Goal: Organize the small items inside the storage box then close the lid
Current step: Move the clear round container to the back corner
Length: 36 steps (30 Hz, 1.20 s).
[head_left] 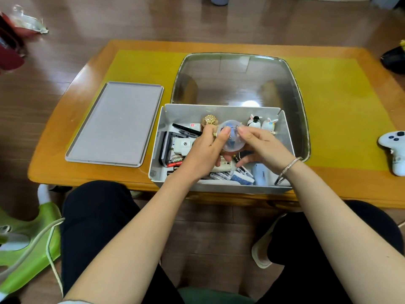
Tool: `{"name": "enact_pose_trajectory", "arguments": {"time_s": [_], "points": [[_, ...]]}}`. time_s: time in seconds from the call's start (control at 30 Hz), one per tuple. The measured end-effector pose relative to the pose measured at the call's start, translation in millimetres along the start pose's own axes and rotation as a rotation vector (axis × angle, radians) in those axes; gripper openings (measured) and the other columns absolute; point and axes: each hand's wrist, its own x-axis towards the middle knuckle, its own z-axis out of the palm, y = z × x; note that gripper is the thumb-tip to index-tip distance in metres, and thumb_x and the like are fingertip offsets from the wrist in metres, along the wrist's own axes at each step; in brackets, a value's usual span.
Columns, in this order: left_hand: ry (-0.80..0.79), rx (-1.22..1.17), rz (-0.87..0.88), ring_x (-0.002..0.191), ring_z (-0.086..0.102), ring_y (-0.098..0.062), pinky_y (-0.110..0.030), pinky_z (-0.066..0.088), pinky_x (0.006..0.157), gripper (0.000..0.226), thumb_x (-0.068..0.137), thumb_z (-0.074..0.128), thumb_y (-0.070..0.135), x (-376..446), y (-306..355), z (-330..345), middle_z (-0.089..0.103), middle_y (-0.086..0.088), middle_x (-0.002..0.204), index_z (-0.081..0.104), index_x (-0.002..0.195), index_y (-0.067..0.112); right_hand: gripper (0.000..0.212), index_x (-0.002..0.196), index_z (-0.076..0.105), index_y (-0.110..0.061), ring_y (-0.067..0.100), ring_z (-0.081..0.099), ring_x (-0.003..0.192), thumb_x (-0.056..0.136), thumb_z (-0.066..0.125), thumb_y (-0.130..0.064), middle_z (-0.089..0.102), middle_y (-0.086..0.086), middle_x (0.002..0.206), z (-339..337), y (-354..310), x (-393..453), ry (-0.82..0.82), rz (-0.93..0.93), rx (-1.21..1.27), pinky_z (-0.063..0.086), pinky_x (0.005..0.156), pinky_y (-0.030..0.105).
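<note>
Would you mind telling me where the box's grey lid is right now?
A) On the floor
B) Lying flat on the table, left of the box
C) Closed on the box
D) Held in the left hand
B: the grey lid lies flat on the table, left of the open storage box.

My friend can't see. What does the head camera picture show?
Two hands, the left hand and the right hand, hold a clear plastic ball over an open white storage box full of small items like batteries and two bunny figures. A grey lid lies on the table beside it.
</note>
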Motion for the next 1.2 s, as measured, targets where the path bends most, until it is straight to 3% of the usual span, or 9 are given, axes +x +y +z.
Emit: {"name": "enact_pose_trajectory", "arguments": {"time_s": [0.3,0.43,0.53,0.6,0.67,0.77,0.87,0.93,1.2], "points": [[-0.213,-0.183,-0.11,0.039,0.035,-0.008,-0.017,0.028,0.038,0.033,0.1,0.035,0.045,4,3,6,0.053,-0.003,0.064,0.037,0.114,0.014,0.039,0.09,0.062,0.003,0.013,0.047,0.05,0.097,0.041,-0.029,0.056,0.017,0.07,0,2,1,0.045,-0.021,0.201,0.05,0.047,0.022],[-0.175,-0.174,-0.144,0.04,0.038,-0.008,-0.016,0.031,0.04,0.042,0.1,0.032,0.048,1,3,9,0.055,-0.002,0.064,0.036,0.121,0.011,0.04,0.086,0.062,0.0,0.014,0.047,0.047,0.098,0.042,-0.033,0.05,0.012,0.06,3,5,3,0.107,-0.002,0.176,0.047,0.045,0.022],[-0.185,0.008,-0.169,0.057,0.052,-0.011,-0.023,0.042,0.056,0.057,0.089,0.026,0.067,0,7,1,0.063,0.001,0.074,0.043,0.115,0.018,0.037,0.083,0.061,-0.002,0.014,0.048,0.047,0.097,0.044,-0.032,0.05,0.012,0.061,2,9,4,0.171,0.01,0.152,0.045,0.044,0.021],[-0.101,0.215,-0.126,0.084,0.056,-0.013,-0.032,0.044,0.076,0.059,0.087,0.023,0.069,1,5,-11,0.064,0.0,0.092,0.047,0.115,0.022,0.035,0.079,0.062,-0.008,0.018,0.047,0.048,0.095,0.047,-0.036,0.052,0.013,0.06,-2,11,2,0.221,0.031,0.125,0.043,0.049,0.024],[0.187,0.589,-0.07,0.112,0.047,-0.018,-0.037,0.035,0.089,0.052,0.094,0.034,0.059,4,-4,-27,0.056,0.001,0.113,0.047,0.125,0.021,0.031,0.081,0.063,-0.011,0.02,0.048,0.052,0.094,0.05,-0.037,0.055,0.012,0.062,-8,13,0,0.264,0.042,0.107,0.045,0.051,0.025],[0.475,0.887,-0.2,0.127,0.037,-0.032,-0.047,0.033,0.099,0.059,0.094,0.051,0.041,2,-13,-51,0.04,-0.013,0.141,0.031,0.142,0.012,0.025,0.085,0.063,-0.012,0.017,0.057,0.059,0.093,0.052,-0.034,0.059,0.01,0.071,-11,14,-2,0.291,0.04,0.152,0.051,0.047,0.021],[0.392,0.808,-0.395,0.113,0.051,-0.04,-0.045,0.039,0.079,0.056,0.097,0.047,0.023,0,-24,-66,0.049,-0.021,0.132,0.02,0.143,0.008,0.022,0.089,0.061,-0.009,0.016,0.064,0.063,0.092,0.055,-0.03,0.064,0.007,0.075,-11,12,-1,0.301,0.06,0.211,0.054,0.047,0.022],[0.359,0.885,-0.369,0.098,0.058,-0.042,-0.041,0.037,0.067,0.05,0.093,0.047,0.01,0,-29,-70,0.058,-0.023,0.118,0.025,0.139,0.008,0.022,0.093,0.059,-0.004,0.017,0.068,0.065,0.091,0.059,-0.025,0.066,0.009,0.079,-11,10,0,0.312,0.065,0.211,0.055,0.05,0.023],[0.393,0.98,-0.268,0.094,0.059,-0.041,-0.038,0.035,0.066,0.058,0.087,0.05,0.001,6,-32,-67,0.062,-0.023,0.109,0.031,0.141,0.008,0.016,0.09,0.059,-0.007,0.011,0.064,0.055,0.089,0.061,-0.023,0.066,0.006,0.069,-15,8,12,0.363,0.073,0.272,0.053,0.044,0.023]]}}
